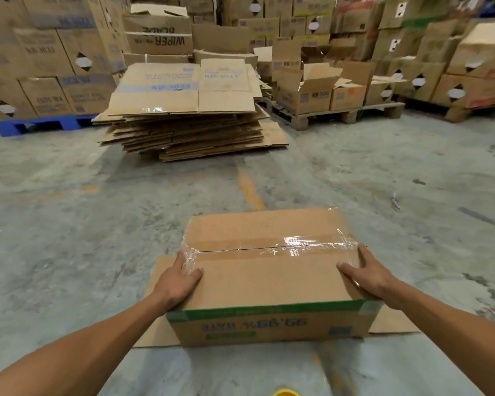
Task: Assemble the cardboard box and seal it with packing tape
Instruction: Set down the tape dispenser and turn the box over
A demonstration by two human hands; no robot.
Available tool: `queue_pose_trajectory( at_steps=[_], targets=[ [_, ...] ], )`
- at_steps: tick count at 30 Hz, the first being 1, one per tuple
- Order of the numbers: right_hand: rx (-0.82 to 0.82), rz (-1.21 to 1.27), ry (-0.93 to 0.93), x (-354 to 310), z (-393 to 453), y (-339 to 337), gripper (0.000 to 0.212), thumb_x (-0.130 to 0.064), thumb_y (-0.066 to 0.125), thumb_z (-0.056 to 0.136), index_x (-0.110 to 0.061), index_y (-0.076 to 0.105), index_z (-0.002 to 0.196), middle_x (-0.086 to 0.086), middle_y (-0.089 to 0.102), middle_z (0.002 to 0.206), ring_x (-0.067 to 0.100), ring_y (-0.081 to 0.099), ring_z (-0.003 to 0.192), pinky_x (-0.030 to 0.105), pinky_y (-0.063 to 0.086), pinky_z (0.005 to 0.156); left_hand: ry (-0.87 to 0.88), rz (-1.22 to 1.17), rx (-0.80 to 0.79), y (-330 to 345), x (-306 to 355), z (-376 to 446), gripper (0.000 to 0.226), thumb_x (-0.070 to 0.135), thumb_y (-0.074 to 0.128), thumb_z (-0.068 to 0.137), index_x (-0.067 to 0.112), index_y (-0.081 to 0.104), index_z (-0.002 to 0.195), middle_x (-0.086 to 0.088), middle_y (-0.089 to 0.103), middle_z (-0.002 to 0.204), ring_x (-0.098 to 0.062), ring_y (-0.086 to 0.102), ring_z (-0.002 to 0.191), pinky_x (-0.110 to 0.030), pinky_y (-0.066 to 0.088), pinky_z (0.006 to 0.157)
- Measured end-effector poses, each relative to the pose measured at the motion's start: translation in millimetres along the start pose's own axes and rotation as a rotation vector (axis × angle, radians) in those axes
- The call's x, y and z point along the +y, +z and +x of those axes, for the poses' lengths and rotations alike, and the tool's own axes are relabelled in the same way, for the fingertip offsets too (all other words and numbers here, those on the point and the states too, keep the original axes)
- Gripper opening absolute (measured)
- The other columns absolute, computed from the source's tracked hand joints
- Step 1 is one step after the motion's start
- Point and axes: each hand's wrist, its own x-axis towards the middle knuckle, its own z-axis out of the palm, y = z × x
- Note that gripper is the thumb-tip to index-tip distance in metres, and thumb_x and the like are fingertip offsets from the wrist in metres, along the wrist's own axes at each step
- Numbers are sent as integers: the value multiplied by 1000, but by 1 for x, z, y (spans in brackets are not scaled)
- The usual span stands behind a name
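A closed cardboard box [269,281] stands on a flat cardboard sheet [157,327] on the concrete floor. Clear packing tape [295,244] runs along the seam of its top flaps and wraps over both ends. A green band and upside-down blue print mark its near side. My left hand [180,278] grips the box's left end, thumb on top. On the opposite end sits my right hand [363,272], fingers over the tape. No tape roll is in view.
A pile of flattened cartons [189,110] lies on the floor straight ahead. Stacked boxes on a blue pallet [37,124] stand at the left, and more on wooden pallets [340,115] at the right. A yellow object [285,392] shows at the bottom edge.
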Motion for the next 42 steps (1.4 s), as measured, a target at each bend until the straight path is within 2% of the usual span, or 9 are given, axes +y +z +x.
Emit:
queue_pose_trajectory(
  at_steps=[4, 9, 13, 17, 20, 24, 31, 35, 42],
  targets=[
    [120, 18, -102, -20, -6, -5, 79, -50, 66, 87, -27, 28, 152, 5, 49, 147, 22, 52, 101, 37, 44, 86, 21, 1, 115, -20, 12, 3, 71, 53, 52, 86, 35, 27, 150, -4, 53, 143, -26, 56, 110, -37, 42, 91],
    [299, 21, -313, -42, -9, -14, 88, -52, 65, 87, -27, 19, 157, -4, 33, 159, 23, 39, 139, 44, 36, 110, 166, -39, 386, -39, 17, 0, 79, 59, 55, 83, 40, 21, 151, 3, 46, 150, -31, 48, 131, -47, 40, 105],
    [392, 195, -522, -43, -20, -11, 94, -48, 70, 83, -42, 9, 154, -11, 26, 160, 8, 33, 136, 40, 35, 109, 341, -211, 531, -48, 3, -8, 94, 61, 63, 77, 44, 8, 152, 9, 34, 155, -17, 47, 130, -41, 42, 105],
    [237, 266, -455, -12, -25, 3, 103, -31, 79, 80, -52, 8, 151, 0, 43, 147, 22, 54, 121, 39, 51, 93, 328, -362, 379, -39, -25, -16, 77, 56, 71, 77, 40, 33, 144, -1, 52, 137, -21, 57, 117, -43, 52, 94],
    [147, 376, -398, -3, -26, 15, 87, -44, 77, 75, -46, 28, 147, -5, 54, 132, 16, 63, 108, 34, 56, 82, 271, -420, 373, -25, -39, -21, 61, 53, 70, 73, 30, 48, 125, 2, 61, 121, -21, 60, 113, -37, 50, 91],
    [185, 477, -363, -11, -25, 20, 63, -61, 65, 76, -33, 51, 130, -12, 65, 119, 7, 65, 104, 19, 51, 73, 229, -525, 368, -33, -32, -14, 60, 56, 71, 72, 31, 51, 123, 12, 64, 117, 0, 60, 106, -30, 48, 89],
    [326, 548, -336, -51, -8, 3, 55, -58, 51, 92, -20, 55, 132, -2, 64, 114, 0, 60, 92, 22, 43, 70, 208, -578, 350, -62, -10, 6, 69, 71, 64, 73, 22, 55, 121, 1, 66, 114, -16, 63, 107, -35, 49, 87],
    [196, 452, -144, -71, 15, -23, 53, -37, 62, 93, -24, 47, 143, 10, 65, 120, 23, 64, 96, 31, 46, 67, 33, -531, 156, -90, 2, 22, 45, 59, 62, 83, 35, 58, 121, 3, 67, 114, -15, 64, 96, -34, 48, 66],
    [-103, 393, -11, -86, 24, -33, 37, -45, 47, 100, -28, 52, 132, 6, 76, 100, 19, 70, 68, 27, 53, 52, -94, -466, -190, -119, 13, 33, 39, 47, 65, 84, 31, 61, 120, -5, 73, 109, -23, 69, 90, -36, 54, 65]
  ],
)
